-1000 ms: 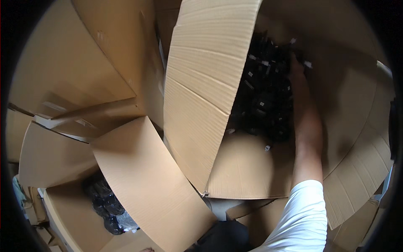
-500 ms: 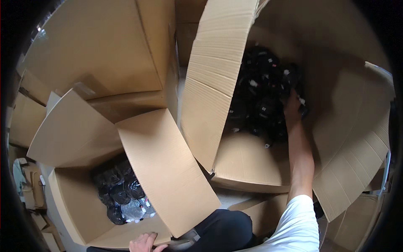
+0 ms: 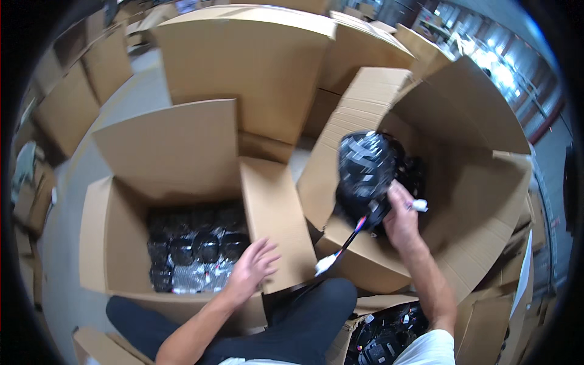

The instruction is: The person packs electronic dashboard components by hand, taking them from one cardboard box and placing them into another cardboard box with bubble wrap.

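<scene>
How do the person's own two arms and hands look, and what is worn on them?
Both forearms are bare. The left hand and the right hand wear no gloves. A short white sleeve covers the right upper arm; no watch or ring shows.

This is a warehouse or packing floor. Large open cardboard boxes (image 3: 243,67) crowd the view from nine o'clock round to three, their flaps standing up, on a bare grey concrete floor (image 3: 131,85). More stacked cartons (image 3: 67,103) sit at ten o'clock. At one to two o'clock, tall industrial racking (image 3: 486,55) stands under bright light. The box at seven o'clock (image 3: 115,207) holds rows of identical black bagged parts (image 3: 194,249).
</scene>
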`<action>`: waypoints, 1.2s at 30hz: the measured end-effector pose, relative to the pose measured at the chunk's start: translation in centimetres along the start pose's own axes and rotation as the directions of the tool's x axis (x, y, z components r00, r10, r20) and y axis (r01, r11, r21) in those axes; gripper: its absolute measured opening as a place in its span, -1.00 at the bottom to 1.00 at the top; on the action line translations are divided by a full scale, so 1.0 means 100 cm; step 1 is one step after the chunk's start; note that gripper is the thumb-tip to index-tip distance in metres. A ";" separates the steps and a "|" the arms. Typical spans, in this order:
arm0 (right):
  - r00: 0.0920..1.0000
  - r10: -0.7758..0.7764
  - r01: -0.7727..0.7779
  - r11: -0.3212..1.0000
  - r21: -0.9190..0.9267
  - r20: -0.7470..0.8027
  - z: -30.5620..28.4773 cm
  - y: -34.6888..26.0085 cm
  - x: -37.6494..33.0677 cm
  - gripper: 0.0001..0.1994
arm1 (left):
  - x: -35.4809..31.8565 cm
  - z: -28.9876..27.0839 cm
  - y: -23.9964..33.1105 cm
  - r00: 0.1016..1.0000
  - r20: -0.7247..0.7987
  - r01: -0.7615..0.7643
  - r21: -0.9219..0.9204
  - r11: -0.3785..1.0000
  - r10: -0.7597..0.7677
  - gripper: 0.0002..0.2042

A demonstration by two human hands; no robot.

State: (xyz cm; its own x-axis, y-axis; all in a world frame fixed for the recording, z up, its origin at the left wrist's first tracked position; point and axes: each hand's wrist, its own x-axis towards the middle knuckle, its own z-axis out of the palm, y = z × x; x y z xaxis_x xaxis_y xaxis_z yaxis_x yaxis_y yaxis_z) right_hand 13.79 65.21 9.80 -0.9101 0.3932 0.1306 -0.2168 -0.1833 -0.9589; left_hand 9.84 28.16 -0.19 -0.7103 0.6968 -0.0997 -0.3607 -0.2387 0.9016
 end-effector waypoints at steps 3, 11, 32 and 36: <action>0.986 0.156 -0.141 0.963 -0.229 0.049 0.074 0.034 -0.060 -0.54 | 0.021 0.047 0.020 0.990 -0.041 -0.138 -0.468 0.873 0.134 -0.06; 0.595 0.534 0.050 0.721 -0.691 0.600 0.118 0.003 -0.051 -0.32 | -0.068 -0.039 0.067 0.997 -0.024 -0.075 -0.203 0.976 0.072 -0.43; 0.684 0.514 0.108 0.631 -0.768 0.519 0.334 0.259 -0.004 -0.51 | -0.110 -0.301 0.160 0.371 -0.877 -0.615 0.015 0.788 0.306 -0.65; 0.543 0.798 -0.153 0.398 -0.904 0.260 0.374 0.387 -0.083 -0.34 | -0.101 -0.298 0.155 0.433 -0.849 -0.610 -0.029 0.792 0.302 -0.63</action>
State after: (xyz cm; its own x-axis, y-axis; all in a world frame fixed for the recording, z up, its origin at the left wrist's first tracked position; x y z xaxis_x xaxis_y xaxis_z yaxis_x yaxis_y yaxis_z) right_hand -0.25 21.13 -18.97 -0.7594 -0.1669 -0.6289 0.3718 0.6818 -0.6300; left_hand -6.57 -2.74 2.30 -0.9300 -0.3446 -0.1281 0.1299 -0.6340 0.7623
